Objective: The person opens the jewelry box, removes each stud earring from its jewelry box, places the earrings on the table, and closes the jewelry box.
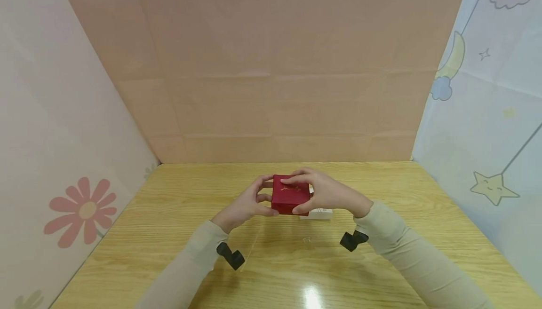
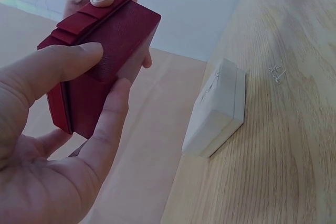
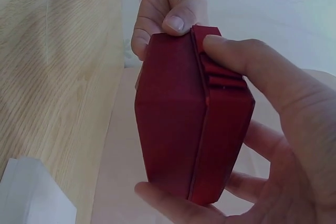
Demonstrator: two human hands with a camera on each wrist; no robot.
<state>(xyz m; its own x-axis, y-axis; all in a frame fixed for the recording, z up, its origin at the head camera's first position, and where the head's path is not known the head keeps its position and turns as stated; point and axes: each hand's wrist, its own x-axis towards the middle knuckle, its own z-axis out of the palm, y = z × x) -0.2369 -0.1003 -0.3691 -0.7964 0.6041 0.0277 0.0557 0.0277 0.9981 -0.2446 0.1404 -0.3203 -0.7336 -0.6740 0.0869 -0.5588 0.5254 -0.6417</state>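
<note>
A dark red gift box (image 1: 290,198) with gold script on its lid is held up between both hands, above the table. My left hand (image 1: 246,207) grips its left side, thumb and fingers spread around the lower part, as the left wrist view shows. From the right, my right hand (image 1: 332,192) holds the lid end; its thumb lies on the folded ribbon band (image 3: 224,72) in the right wrist view. Lid and base meet at a visible seam. What is inside the box is hidden.
Behind the hands a white box (image 2: 212,111) with dark print stands on the wooden table (image 1: 178,233). Nearer lie small, thin silvery pieces (image 2: 278,74), too small to identify. A pale thin line (image 1: 252,249) runs along the tabletop on the left. Fabric walls enclose the table.
</note>
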